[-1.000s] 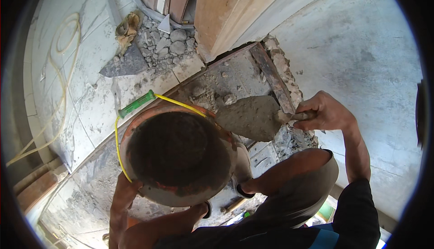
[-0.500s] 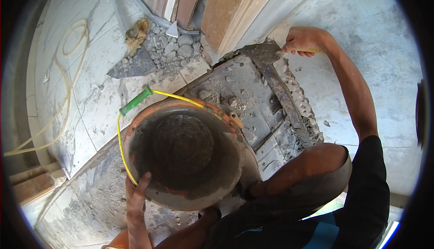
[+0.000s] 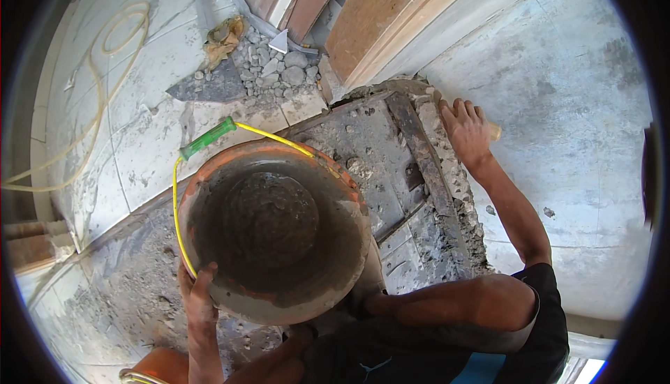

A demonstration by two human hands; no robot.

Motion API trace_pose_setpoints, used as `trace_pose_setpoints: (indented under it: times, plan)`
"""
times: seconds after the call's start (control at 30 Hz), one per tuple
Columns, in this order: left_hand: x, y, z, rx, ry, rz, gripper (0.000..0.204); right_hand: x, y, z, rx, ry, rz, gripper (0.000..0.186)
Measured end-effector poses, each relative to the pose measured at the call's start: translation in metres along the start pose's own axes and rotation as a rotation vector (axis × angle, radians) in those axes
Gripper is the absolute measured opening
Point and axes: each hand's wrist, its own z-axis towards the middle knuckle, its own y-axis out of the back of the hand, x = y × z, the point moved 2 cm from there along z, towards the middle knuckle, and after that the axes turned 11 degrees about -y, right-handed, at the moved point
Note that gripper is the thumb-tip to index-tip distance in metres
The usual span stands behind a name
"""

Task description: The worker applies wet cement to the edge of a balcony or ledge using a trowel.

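My left hand point(image 3: 199, 290) grips the rim of an orange bucket point(image 3: 279, 300), caked with grey mortar, near its yellow wire handle and green grip point(image 3: 208, 138). Wet grey material point(image 3: 269, 213) lies in its bottom. My right hand point(image 3: 466, 131) is curled on a trowel at the upper right, beside a broken rough edge; the wooden handle point(image 3: 495, 131) pokes out past my fingers, and the blade is hard to make out. Below my hand a rusty, mortar-smeared bar point(image 3: 436, 182) runs along the chipped edge of the dug-out patch point(image 3: 377, 189).
Wooden boards point(image 3: 380, 14) lean at the top. Rubble point(image 3: 276, 73) and a crumpled brown bag point(image 3: 223, 39) lie on tiles point(image 3: 84, 175) beside a coiled hose point(image 3: 105, 98). A second orange bucket point(image 3: 157, 366) is at the lower left; my bent legs point(image 3: 453, 300) are below.
My right hand rose with the mortar-laden trowel from beside the bucket to the upper corner, then came slightly lower and turned back-up. My left hand stays on the bucket.
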Motion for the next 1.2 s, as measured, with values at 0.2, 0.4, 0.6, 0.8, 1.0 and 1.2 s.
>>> trace_pose_setpoints:
  times: [0.2, 0.4, 0.6, 0.8, 1.0, 1.2]
  plan:
    - [0.001, -0.009, -0.003, -0.025, 0.0, -0.015, 0.059, 0.018, -0.022, 0.01, -0.254, 0.123, -0.13, 0.028]
    - [-0.003, -0.012, -0.008, -0.053, -0.059, 0.03, 0.058, 0.031, 0.002, 0.027, -0.229, 0.09, -0.117, 0.027]
    - [-0.003, -0.012, -0.001, 0.02, -0.032, -0.263, 0.068, 0.038, -0.002, 0.024, -0.282, 0.131, -0.146, 0.026]
    - [-0.012, -0.036, -0.004, 0.063, -0.214, -0.172, 0.072, 0.019, 0.081, -0.03, -0.329, -0.037, 0.103, 0.026]
    - [-0.016, -0.069, -0.009, 0.088, -0.25, -0.098, 0.071, 0.056, 0.158, -0.054, 0.019, 0.249, 0.424, 0.033]
    - [-0.02, -0.109, -0.024, 0.213, -0.52, 0.185, 0.071, 0.138, 0.109, -0.058, -0.14, 0.606, -0.028, 0.029]
